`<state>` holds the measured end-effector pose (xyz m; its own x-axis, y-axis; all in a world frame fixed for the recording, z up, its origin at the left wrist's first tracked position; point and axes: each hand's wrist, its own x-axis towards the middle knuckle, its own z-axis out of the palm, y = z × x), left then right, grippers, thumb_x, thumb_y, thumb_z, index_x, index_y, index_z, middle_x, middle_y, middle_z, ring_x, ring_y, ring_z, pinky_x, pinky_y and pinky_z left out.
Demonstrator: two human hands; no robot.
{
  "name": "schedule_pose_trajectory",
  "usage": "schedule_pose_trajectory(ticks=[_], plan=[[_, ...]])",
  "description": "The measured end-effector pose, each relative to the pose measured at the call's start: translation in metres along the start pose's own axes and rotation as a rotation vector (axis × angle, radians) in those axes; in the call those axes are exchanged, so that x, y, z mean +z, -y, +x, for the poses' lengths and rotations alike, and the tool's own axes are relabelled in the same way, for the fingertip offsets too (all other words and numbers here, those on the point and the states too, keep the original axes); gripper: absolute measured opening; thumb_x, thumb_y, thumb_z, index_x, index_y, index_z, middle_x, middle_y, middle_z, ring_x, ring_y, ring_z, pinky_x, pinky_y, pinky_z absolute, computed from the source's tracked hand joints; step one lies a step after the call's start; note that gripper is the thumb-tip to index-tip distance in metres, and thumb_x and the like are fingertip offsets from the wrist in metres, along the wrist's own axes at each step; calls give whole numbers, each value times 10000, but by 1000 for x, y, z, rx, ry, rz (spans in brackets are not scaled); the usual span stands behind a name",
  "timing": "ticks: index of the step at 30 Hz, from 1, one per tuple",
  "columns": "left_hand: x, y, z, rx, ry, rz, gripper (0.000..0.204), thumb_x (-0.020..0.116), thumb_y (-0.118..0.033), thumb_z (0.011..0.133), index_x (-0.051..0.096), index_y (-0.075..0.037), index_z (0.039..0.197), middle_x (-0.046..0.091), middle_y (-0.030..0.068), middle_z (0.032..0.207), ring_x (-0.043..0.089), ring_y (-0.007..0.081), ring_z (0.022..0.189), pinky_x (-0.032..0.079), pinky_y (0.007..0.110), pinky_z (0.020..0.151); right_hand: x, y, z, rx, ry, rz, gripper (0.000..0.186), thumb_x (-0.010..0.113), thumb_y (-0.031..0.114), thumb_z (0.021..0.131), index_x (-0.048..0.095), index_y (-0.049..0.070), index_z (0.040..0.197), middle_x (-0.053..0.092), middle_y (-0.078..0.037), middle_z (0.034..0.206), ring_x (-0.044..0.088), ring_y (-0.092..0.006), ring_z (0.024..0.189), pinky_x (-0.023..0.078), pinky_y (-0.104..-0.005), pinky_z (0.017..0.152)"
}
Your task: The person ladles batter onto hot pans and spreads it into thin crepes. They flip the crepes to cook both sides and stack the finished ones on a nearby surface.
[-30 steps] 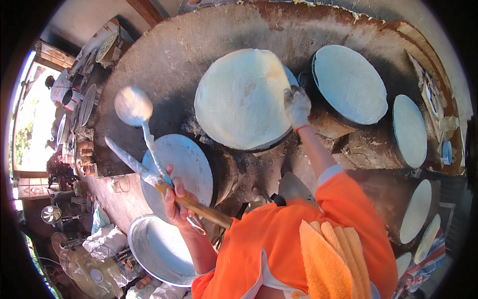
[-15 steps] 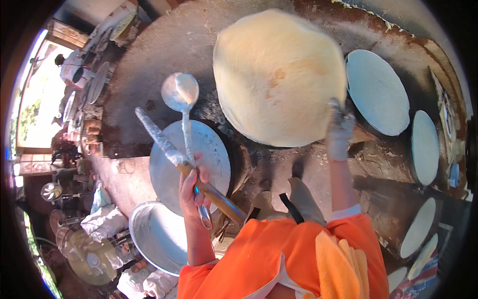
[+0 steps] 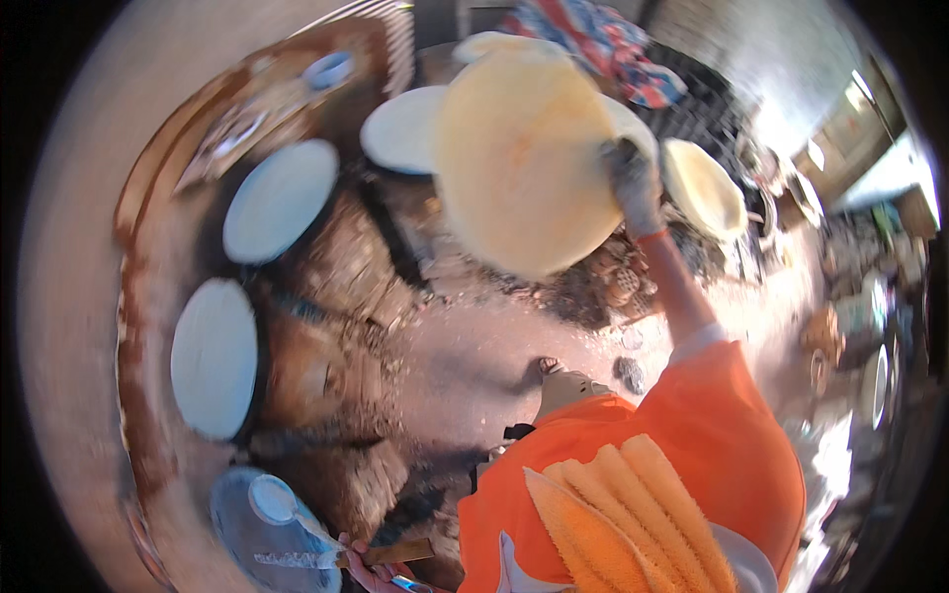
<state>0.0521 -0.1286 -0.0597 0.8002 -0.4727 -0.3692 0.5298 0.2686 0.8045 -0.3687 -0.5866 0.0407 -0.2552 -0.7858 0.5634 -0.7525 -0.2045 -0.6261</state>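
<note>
My right hand (image 3: 635, 188), in a greyish glove, grips the right edge of a large round pancake (image 3: 524, 168). The thin, pale yellow pancake is held up off the surfaces and partly covers the pale rounds behind it. At the lower left, my left hand (image 3: 368, 561) is closed around two handles together. One belongs to a ladle (image 3: 272, 499) with a whitish bowl; the other is a wooden scraper (image 3: 403, 551) with a batter-coated blade. Both tools are over a round bluish griddle (image 3: 232, 529). Motion blurs the fingers somewhat.
Round griddles with pale surfaces, one at the left (image 3: 215, 358) and another farther back (image 3: 282, 202), curve along a brown-edged ledge (image 3: 129, 326). A yellowish pancake (image 3: 704, 190) lies right of my hand. A striped cloth (image 3: 603, 44) and blue bowl (image 3: 328, 70) are at the back.
My view and body have turned right, toward the other griddles. The pancake has come along in my right hand, away from the first griddle. My left hand keeps the ladle and scraper.
</note>
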Motion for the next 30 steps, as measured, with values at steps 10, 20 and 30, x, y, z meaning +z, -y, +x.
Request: schedule_pose_trajectory(ticks=[10,20,30], plan=[[237,167,8,-420,579,-203,536,486,-278,872,393,85,1256,525,158,1193,556,169,913,442,243,796,-166,-341,185,-399,66,-1327,300,483,228,857,562,40,1077,571,-182,1054,612,-289,768,489,-397,595],[340,156,-83,-492,347,-208,293,496,-134,886,410,-47,1153,559,76,820,334,23,364,293,163,323,16,-385,-90,-9,877,-586,266,505,210,856,581,50,1054,597,-135,998,599,-255,827,472,-356,689],[196,129,-111,-200,112,-148,304,477,-90,871,343,-76,1143,565,104,774,388,88,381,304,203,347,67,-81,-16,-671,981,97,233,528,193,855,600,60,1031,623,-87,942,586,-221,885,456,-315,783]])
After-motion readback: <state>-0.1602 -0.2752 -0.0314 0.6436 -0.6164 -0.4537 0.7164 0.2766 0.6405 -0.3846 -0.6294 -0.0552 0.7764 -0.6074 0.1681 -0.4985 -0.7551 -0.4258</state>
